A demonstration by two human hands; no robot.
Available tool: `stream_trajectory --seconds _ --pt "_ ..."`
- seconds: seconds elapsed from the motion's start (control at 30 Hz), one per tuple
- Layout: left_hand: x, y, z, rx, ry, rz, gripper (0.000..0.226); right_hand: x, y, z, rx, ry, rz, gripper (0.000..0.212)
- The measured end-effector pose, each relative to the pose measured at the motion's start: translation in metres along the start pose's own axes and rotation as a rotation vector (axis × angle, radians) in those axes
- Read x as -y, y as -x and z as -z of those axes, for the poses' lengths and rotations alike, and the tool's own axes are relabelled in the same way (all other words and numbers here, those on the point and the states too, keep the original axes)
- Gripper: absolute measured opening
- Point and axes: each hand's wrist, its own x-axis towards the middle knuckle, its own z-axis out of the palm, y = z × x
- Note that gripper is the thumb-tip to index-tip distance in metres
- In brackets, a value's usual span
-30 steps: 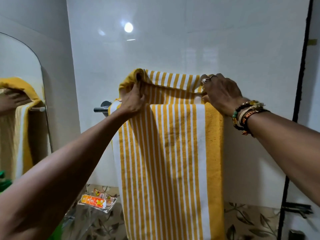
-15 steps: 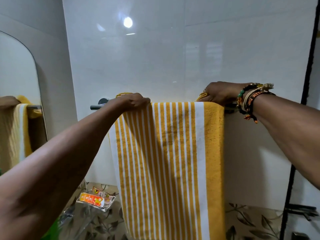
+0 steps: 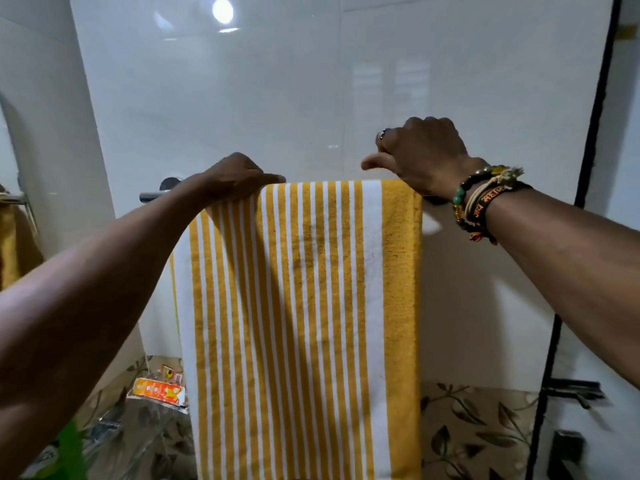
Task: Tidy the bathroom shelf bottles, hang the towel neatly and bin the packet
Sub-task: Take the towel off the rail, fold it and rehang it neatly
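Note:
A yellow and white striped towel (image 3: 304,323) hangs flat over a chrome rail (image 3: 154,195) on the white tiled wall. My left hand (image 3: 235,178) lies over the towel's top left edge at the rail, fingers curled down behind it and thumb pointing right along the fold. My right hand (image 3: 422,154) is just above the towel's top right corner, knuckles up, thumb sticking out to the left, with nothing visible in it. An orange packet (image 3: 157,389) lies on a clear glass shelf (image 3: 149,407) low on the left, beside the towel.
A mirror (image 3: 14,237) at the left edge reflects the towel. A black frame (image 3: 594,126) runs down the right side, with dark fittings (image 3: 571,393) near its foot. Leaf-patterned tiles (image 3: 474,431) line the lower wall. Something green (image 3: 65,455) shows at the bottom left.
The raised back fold of the towel has gone down behind the rail and the towel now hangs flat. My right hand has lifted off the towel's top edge; my left stays on it.

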Motion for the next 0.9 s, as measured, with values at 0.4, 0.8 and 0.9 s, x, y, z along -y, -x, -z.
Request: stream_trajectory --seconds 0.4,0.8,0.9 --pt "0.021 0.019 -0.032 -0.845 -0.088 -0.230 0.056 0.061 0.041 -0.016 -0.027 -0.018 0.076 0.082" --pt "0.033 0.018 -0.021 -0.424 -0.353 -0.173 0.096 0.056 0.014 -0.018 0.155 -0.070 -0.116 0.086" --pt "0.026 0.011 -0.010 -0.238 -0.358 -0.094 0.100 0.058 0.009 -0.017 0.231 -0.080 -0.189 0.083"
